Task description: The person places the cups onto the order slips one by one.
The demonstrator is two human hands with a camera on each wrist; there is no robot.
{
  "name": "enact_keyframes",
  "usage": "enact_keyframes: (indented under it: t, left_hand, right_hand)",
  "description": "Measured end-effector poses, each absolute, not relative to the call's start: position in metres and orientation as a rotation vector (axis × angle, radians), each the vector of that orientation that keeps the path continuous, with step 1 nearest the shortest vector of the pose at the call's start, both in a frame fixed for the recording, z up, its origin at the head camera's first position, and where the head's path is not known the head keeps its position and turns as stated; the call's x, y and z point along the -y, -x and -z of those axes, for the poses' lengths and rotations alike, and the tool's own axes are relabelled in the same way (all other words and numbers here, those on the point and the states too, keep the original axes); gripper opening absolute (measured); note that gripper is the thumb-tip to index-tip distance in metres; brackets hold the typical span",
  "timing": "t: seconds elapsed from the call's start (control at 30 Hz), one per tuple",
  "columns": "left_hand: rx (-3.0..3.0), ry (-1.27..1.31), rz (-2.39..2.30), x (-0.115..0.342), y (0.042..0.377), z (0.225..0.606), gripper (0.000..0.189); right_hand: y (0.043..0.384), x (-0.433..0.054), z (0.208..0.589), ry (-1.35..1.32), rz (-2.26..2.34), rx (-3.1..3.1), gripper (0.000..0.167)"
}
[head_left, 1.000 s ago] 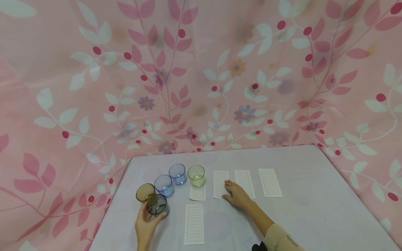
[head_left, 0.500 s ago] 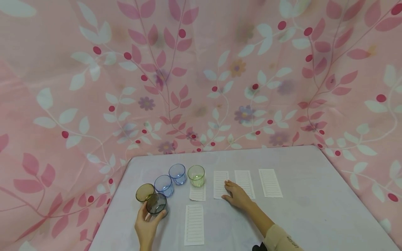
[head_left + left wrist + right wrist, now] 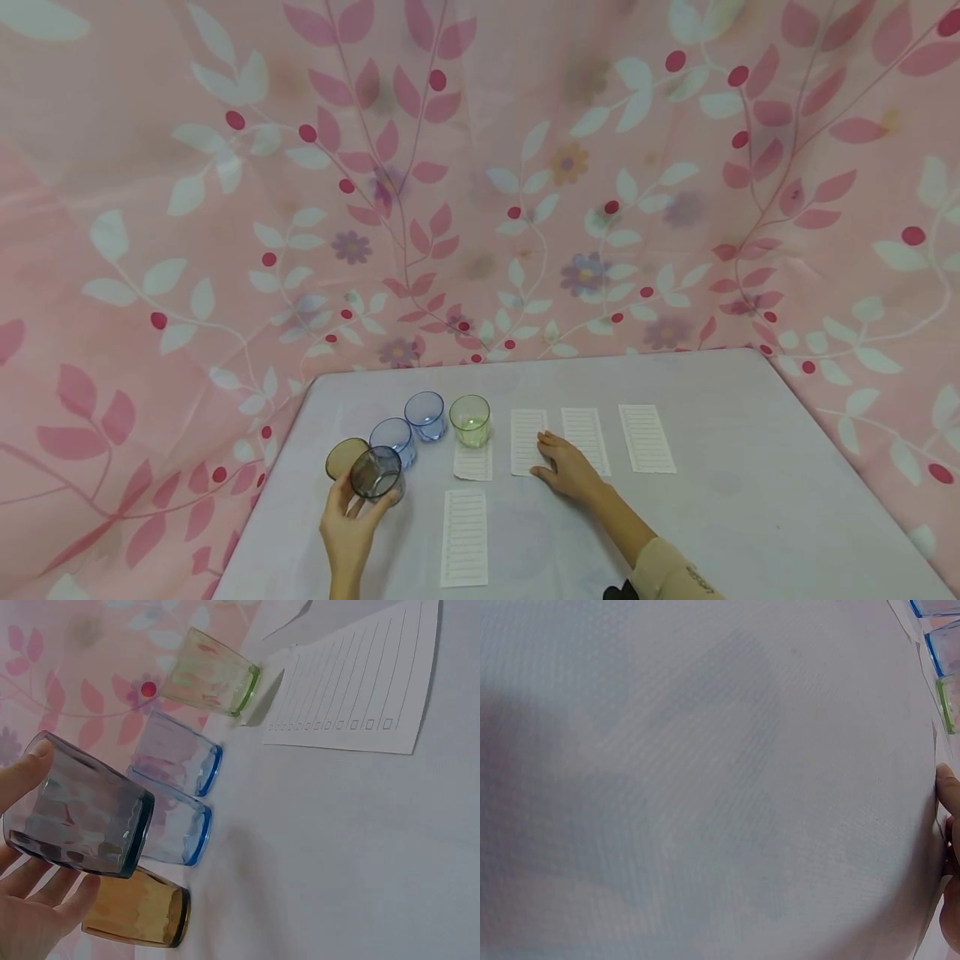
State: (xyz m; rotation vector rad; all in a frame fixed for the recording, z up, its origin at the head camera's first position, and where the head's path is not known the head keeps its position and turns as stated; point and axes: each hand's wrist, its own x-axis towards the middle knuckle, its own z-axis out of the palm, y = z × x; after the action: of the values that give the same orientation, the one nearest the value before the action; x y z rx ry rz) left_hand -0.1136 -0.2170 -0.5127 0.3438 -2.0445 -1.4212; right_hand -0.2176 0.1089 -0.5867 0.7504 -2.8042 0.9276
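My left hand grips a smoky grey drinking glass by its sides, thumb on one side and fingers on the other. In the left wrist view the grey glass is off the table, close to an amber glass that stands on it. Two blue glasses and a pale green glass stand in a slanting row behind. The green one is at the top end of a printed paper slip. My right hand lies with relaxed fingers over the edges of two slips.
Another lined slip lies near the table's front, and one more lies to the right. White cloth covers the table. Behind it hangs a pink floral curtain.
My left hand has raised the grey glass slightly and moved it away from me, so it now covers more of the amber glass. The right hand stays in place.
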Motion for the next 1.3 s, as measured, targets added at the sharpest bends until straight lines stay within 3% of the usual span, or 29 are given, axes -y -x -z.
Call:
enact_keyframes:
  t: [1.0, 1.3]
  left_hand:
    - [2.073, -0.039, 1.610, 0.169, 0.147, 0.493, 0.078]
    - [2.065, 0.062, 1.658, 0.150, 0.146, 0.465, 0.075]
  right_hand:
    - [0.218, -0.109, 0.585, -0.749, -0.962, 2.798, 0.050]
    - [0.216, -0.110, 0.584, -0.749, -0.949, 2.794, 0.051]
